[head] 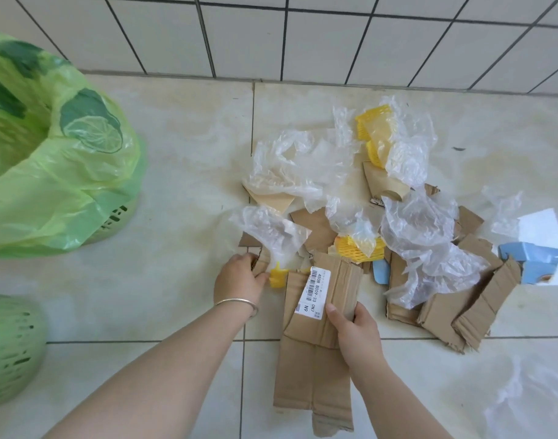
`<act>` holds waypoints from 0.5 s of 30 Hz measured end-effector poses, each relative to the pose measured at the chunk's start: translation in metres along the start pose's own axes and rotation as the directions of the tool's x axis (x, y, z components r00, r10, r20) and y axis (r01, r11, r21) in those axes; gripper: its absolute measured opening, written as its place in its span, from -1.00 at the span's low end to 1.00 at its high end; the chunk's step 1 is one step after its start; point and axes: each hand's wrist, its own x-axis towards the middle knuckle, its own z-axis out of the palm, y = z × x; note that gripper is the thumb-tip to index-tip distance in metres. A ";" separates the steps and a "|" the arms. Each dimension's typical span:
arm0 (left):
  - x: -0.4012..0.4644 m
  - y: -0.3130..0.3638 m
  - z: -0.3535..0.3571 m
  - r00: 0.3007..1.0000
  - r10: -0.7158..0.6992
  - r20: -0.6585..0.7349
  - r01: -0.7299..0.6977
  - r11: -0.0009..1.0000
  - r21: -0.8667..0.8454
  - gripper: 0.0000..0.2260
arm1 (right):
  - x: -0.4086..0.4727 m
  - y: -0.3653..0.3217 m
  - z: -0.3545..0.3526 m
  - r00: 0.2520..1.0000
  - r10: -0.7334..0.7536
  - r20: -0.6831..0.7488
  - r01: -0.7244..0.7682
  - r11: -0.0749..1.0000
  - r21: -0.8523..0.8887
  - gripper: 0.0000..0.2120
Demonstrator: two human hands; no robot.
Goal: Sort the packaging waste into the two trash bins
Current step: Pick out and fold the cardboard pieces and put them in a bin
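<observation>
Right hand [355, 331] is gripping a long cardboard strip [315, 350] bearing a barcode label [312, 293], thumb curled over its face. Left hand [239, 277] is pinching a cardboard scrap [261, 264] at the waste pile's [382, 217] near-left edge. Two green bins are standing at the floor's [182, 172] left edge: a bag-lined bin [59, 172] and an unlined bin [11, 346].

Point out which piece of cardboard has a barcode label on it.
The long flattened cardboard strip in the right hand, nearest the camera. A white barcode label sits on its upper end; the other cardboard pieces in the pile show no such label.
</observation>
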 end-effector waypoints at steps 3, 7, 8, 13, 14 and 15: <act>0.007 -0.001 -0.014 0.975 0.222 -0.024 -0.220 0.973 0.066 -0.71 | 0.003 -0.005 -0.001 1.000 -0.017 0.014 0.016 1.000 0.020 -0.90; 0.018 0.007 -0.035 0.951 0.299 0.074 -0.306 0.948 0.094 -0.84 | 0.006 -0.009 -0.002 0.999 -0.027 0.026 0.026 0.999 0.037 -0.88; 0.022 0.011 -0.036 0.947 0.292 0.131 -0.304 0.949 0.086 -0.85 | 0.007 -0.009 -0.002 0.999 -0.024 0.027 0.022 0.999 0.040 -0.87; 0.032 0.029 -0.039 0.919 0.269 0.289 -0.313 0.942 0.118 -0.74 | 0.012 -0.008 -0.002 1.000 -0.003 0.026 0.001 0.998 0.055 -0.88; 0.035 0.030 -0.036 0.909 0.280 0.309 -0.330 0.936 0.121 -0.73 | 0.013 -0.008 -0.002 1.000 -0.003 0.024 0.001 0.998 0.060 -0.88; 0.037 0.030 -0.035 0.901 0.292 0.322 -0.347 0.929 0.130 -0.72 | 0.013 -0.008 -0.002 1.000 -0.003 0.021 0.001 0.998 0.064 -0.88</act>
